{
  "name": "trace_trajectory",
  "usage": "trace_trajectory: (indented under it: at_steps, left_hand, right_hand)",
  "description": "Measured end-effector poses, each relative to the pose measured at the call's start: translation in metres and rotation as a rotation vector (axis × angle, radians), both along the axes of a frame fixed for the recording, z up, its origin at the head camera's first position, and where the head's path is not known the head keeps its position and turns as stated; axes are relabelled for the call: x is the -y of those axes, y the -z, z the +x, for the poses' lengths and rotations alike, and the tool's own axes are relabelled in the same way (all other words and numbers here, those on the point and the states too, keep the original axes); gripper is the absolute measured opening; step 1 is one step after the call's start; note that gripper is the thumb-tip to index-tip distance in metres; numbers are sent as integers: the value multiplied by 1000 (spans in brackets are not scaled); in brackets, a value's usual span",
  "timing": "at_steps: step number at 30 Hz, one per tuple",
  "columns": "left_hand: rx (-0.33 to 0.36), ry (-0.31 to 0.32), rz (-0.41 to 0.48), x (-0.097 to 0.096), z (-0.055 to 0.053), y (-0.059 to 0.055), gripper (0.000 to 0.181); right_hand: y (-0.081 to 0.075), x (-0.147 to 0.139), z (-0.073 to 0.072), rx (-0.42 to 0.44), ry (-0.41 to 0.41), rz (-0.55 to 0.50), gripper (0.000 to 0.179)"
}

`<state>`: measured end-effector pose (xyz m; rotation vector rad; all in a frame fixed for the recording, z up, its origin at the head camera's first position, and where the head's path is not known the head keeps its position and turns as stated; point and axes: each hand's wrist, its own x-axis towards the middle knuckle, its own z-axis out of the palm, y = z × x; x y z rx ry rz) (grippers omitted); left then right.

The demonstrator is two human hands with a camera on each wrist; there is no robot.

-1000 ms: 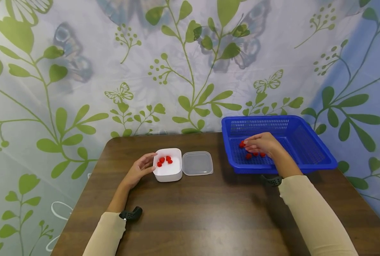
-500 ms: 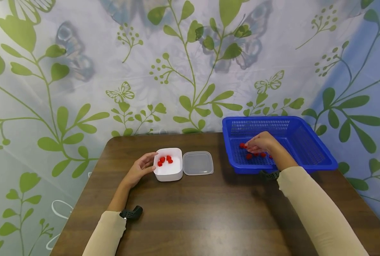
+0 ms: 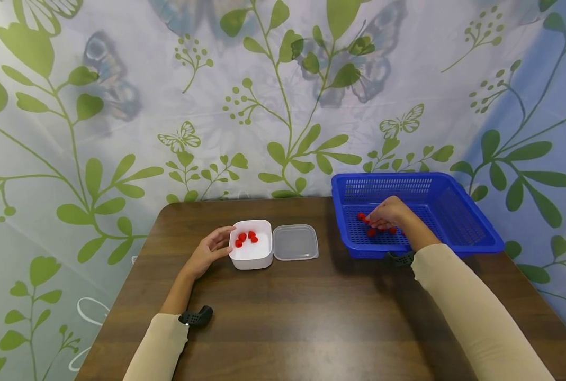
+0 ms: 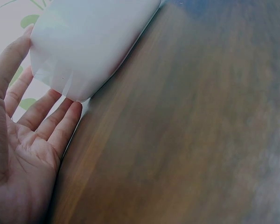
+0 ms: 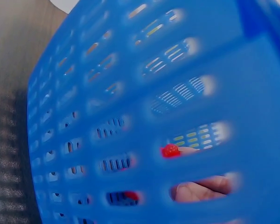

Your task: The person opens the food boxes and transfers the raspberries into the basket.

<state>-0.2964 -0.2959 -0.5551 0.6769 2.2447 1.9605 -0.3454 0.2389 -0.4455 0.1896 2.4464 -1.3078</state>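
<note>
A small white square tub (image 3: 250, 259) stands on the table with several small red berry-like pieces (image 3: 242, 237) inside. At its left wall, my left hand (image 3: 207, 254) touches the tub with thumb and fingertips. The left wrist view shows those fingers (image 4: 67, 123) loosely extended against the white side. My right hand (image 3: 388, 212) reaches down into a blue slotted basket (image 3: 468, 217), its fingers bent close to red pieces (image 3: 371, 232) on the basket floor. Through the slots in the right wrist view, a fingertip lies beside a red piece (image 5: 170, 150); whether it is pinched is hidden.
A clear flat lid (image 3: 295, 242) lies against the tub's right side. The basket stands at the back right of the brown wooden table (image 3: 283, 312). Behind the table hangs a leaf-patterned cloth (image 3: 283, 95).
My right hand has lowered slightly and shifted right in the basket, with its fingertips drawn closer together by the red pieces. My left hand and the tub have stayed put.
</note>
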Motion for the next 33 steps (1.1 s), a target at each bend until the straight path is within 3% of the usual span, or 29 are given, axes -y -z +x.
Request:
trace_trajectory:
  at_steps: [16,28,33]
  left_hand:
    - [-7,12,9,-1,0,2,54]
    - [52,-9,-12,-2,2,-1,58]
    - [40,-6,-5,-2,2,-2,56]
  right_hand:
    - [-9,-5,6,10,12,-20,37]
    - [-35,1,22,-42,-37,14,42]
    - [-44,5,30,-76,-68,8,49]
